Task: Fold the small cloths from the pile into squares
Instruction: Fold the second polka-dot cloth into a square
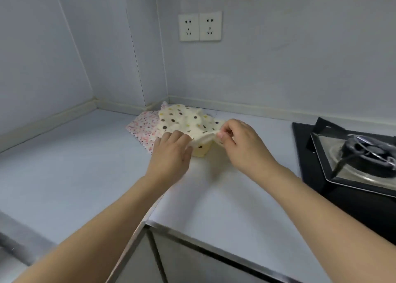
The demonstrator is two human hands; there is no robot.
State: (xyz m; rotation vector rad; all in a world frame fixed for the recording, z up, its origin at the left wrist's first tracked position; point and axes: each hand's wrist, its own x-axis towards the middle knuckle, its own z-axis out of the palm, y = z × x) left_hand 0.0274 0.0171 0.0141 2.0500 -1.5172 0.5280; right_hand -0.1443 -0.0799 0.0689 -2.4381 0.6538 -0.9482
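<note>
Nearest the camera, two bare forearms reach out over the metal-trimmed counter [225,197] edge toward the corner. The left hand [171,152] lies over the near left edge of the cream dotted cloth [184,122], its fingers curled down onto the fabric; whether it pinches or only presses I cannot tell. The right hand [237,141] pinches a folded edge of the same cloth between thumb and fingertips, lifted slightly off the counter. The cloth itself is bunched and rumpled behind the hands, not yet a square. Beneath and to its left lies a pink speckled cloth [142,129], partly covered. Off to the right sits a black stove [321,158] with its burner [368,154], well apart from the cloths. Two wall sockets [200,26] are above. The likely trouble: pulling the pinched edge while the far part stays wrinkled would give a crooked fold, and dragging the cream cloth could shift the pink one beneath it.
</note>
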